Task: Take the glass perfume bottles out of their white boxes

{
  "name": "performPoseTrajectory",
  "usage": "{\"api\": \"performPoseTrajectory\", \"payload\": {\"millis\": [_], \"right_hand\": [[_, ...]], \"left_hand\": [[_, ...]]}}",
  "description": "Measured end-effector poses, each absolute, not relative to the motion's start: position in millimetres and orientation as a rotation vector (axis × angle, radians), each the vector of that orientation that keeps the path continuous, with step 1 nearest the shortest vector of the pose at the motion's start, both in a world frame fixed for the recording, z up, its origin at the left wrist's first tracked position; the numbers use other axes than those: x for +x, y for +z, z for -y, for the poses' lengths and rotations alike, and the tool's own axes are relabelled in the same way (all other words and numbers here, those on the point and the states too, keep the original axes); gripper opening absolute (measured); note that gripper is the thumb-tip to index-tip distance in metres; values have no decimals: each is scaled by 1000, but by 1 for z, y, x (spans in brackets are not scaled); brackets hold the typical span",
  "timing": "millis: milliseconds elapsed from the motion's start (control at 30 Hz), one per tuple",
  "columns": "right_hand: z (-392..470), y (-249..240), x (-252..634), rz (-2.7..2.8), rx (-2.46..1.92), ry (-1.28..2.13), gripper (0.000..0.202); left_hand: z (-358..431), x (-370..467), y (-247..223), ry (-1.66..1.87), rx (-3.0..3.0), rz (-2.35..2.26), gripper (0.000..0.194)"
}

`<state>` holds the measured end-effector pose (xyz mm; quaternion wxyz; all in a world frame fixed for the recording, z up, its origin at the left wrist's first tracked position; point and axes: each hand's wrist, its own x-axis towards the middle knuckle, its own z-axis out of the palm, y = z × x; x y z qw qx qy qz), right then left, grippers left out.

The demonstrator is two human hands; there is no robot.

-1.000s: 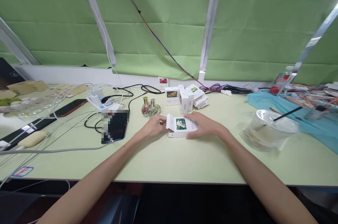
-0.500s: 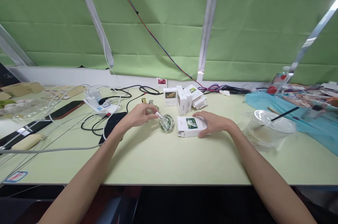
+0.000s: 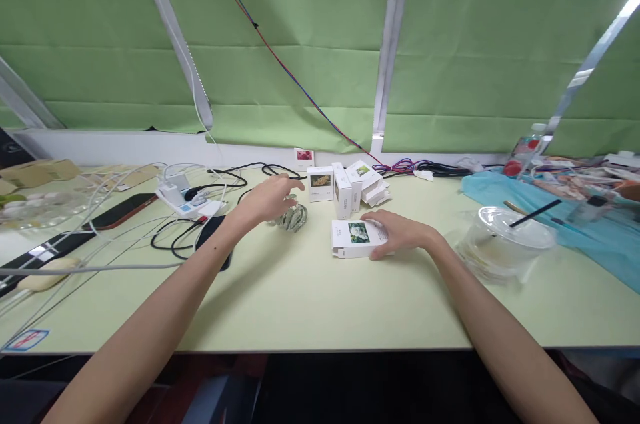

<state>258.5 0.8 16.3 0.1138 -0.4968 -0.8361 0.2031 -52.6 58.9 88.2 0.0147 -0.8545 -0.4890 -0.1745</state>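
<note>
My left hand (image 3: 271, 199) is over a round clear glass perfume bottle (image 3: 294, 218), its fingers round the bottle's top, which they hide; one finger sticks out to the right. More glass shows just left of the bottle, mostly behind the hand. My right hand (image 3: 397, 233) grips the right end of a white perfume box (image 3: 346, 238), with the thumb at the near side and the fingers at the far side. The box lies flat, a white-flower picture upward, its left end facing the bottle.
Several white boxes (image 3: 321, 184) stand or lean behind the hands. A phone (image 3: 225, 261) and a power strip (image 3: 193, 205) with tangled cables are at left. At right are a lidded plastic cup (image 3: 515, 237) with a black straw and a blue plastic sheet (image 3: 590, 241).
My left hand has moved left and back with the perfume bottle, which was tilted in its fingers. The capped bottles behind are now hidden by the hand. My right hand stays on the box.
</note>
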Motion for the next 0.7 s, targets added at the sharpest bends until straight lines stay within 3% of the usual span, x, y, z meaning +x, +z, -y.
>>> {"api": "performPoseTrajectory", "payload": {"millis": [167,267,367,467,700], "right_hand": [[1,18,256,2401,-1445,620,92],[3,21,254,2359,-1401,609,96],[4,22,251,2362,-1396,596,99],[7,23,246,2387,-1403,635,101],[11,29,245,2369,-1353,819,103]], "left_hand": [[-24,-28,56,-808,-2767,1638,9],[-12,-18,38,-695,-3186,2057,16],[-7,-11,31,-856,-3442,2238,26],[-4,-4,29,-1049,-3421,2306,33],[-4,-2,29,-1003,-3337,2179,25]]}}
